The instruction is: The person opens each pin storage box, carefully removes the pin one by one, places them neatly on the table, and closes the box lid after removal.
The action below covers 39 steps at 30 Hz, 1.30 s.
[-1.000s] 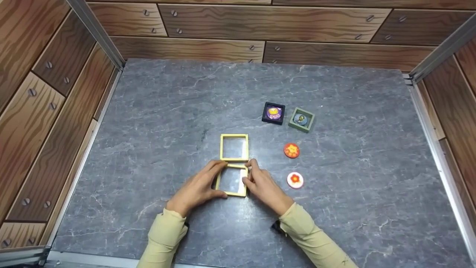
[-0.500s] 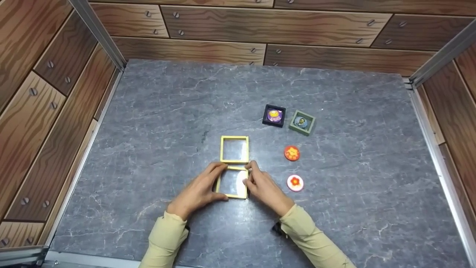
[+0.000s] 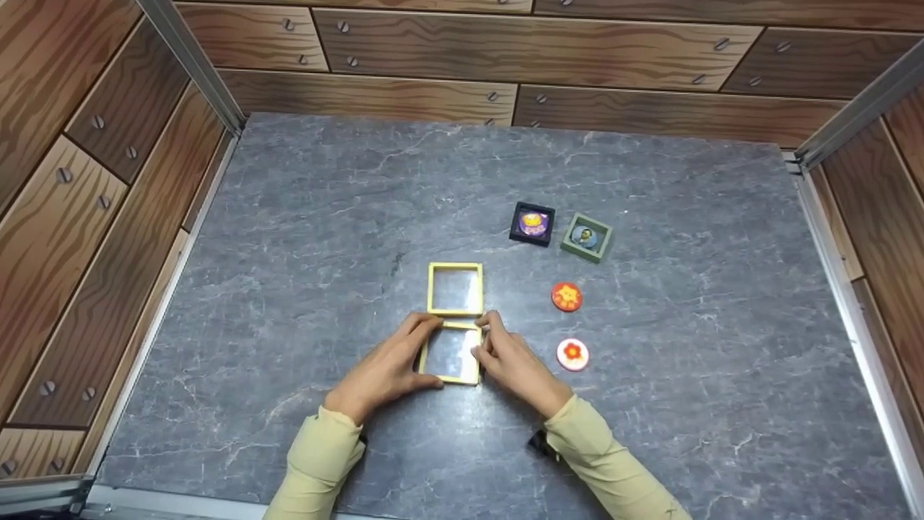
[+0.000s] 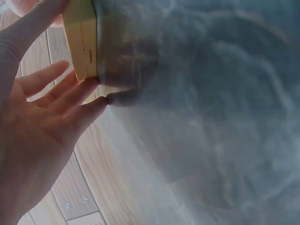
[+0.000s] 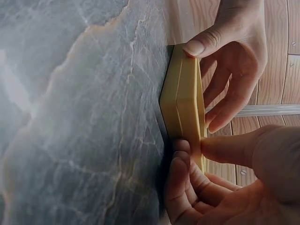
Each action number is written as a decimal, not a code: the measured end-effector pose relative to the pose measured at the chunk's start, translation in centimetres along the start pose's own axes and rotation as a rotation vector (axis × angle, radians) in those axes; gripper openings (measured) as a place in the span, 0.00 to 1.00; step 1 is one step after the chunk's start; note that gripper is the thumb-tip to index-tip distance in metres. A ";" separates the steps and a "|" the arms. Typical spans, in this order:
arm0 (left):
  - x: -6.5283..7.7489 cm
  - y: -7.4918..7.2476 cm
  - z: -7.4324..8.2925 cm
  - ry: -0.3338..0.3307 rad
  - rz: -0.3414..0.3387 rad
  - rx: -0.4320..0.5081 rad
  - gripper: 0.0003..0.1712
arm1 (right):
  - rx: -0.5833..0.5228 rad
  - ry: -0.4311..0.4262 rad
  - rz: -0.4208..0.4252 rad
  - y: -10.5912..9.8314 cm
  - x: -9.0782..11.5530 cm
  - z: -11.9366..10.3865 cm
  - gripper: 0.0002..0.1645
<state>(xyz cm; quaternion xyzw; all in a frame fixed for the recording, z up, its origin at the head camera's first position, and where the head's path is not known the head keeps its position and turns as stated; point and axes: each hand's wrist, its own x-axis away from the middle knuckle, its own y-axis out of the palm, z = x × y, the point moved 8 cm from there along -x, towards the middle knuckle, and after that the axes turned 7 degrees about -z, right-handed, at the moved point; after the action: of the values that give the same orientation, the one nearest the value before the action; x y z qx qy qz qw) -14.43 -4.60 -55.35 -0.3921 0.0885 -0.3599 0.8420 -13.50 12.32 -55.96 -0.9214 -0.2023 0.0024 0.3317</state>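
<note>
Two yellow square display frames with clear film lie one behind the other on the grey table. My left hand (image 3: 382,368) holds the nearer frame (image 3: 456,380) with its thumb on the near side and fingers at the far left corner. My right hand (image 3: 516,361) pinches that frame's right side between thumb and curled fingers. In the right wrist view, a seam runs along the side of the nearer frame (image 5: 180,91). The farther frame (image 3: 455,266) lies just beyond my fingertips. The left wrist view shows the nearer frame's corner (image 4: 83,51) against my fingers.
To the right lie an orange disc (image 3: 567,297) and a white disc with a red flower (image 3: 572,354). Farther back stand a black frame (image 3: 532,224) and a green frame (image 3: 587,237), each with a round disc inside. Wood-patterned walls (image 3: 426,47) border the table.
The head view has tilted slightly, so everything sits a little lower in it. Both hands and the yellow frames show no clear movement on the table.
</note>
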 end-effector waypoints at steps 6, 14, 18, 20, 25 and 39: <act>-0.2 -0.1 0.7 -0.012 -0.037 -0.057 0.54 | -0.056 0.035 -0.017 0.1 -0.2 0.6 0.20; -0.1 -0.3 1.9 -0.013 -0.047 -0.157 0.53 | -0.099 0.068 -0.006 0.2 -0.2 1.1 0.22; 0.0 -1.0 2.5 -0.031 -0.042 -0.170 0.51 | -0.109 0.082 0.008 0.3 -0.1 1.2 0.22; 0.0 -1.4 2.9 -0.046 -0.036 -0.179 0.50 | -0.105 0.093 0.021 0.2 0.0 1.3 0.23; -0.8 -2.7 3.8 -0.050 -0.014 -0.204 0.43 | -0.107 0.127 0.045 -0.1 0.3 1.5 0.25; -5.5 -3.8 5.4 0.019 0.024 -0.229 0.31 | -0.224 0.206 0.061 -1.2 1.7 2.8 0.13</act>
<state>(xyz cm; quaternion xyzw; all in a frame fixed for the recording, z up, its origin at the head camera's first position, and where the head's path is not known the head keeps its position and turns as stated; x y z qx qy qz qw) -18.08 0.68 -49.69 -0.4810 0.1418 -0.3409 0.7952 -12.78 15.50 -57.23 -0.9538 -0.1383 -0.1045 0.2455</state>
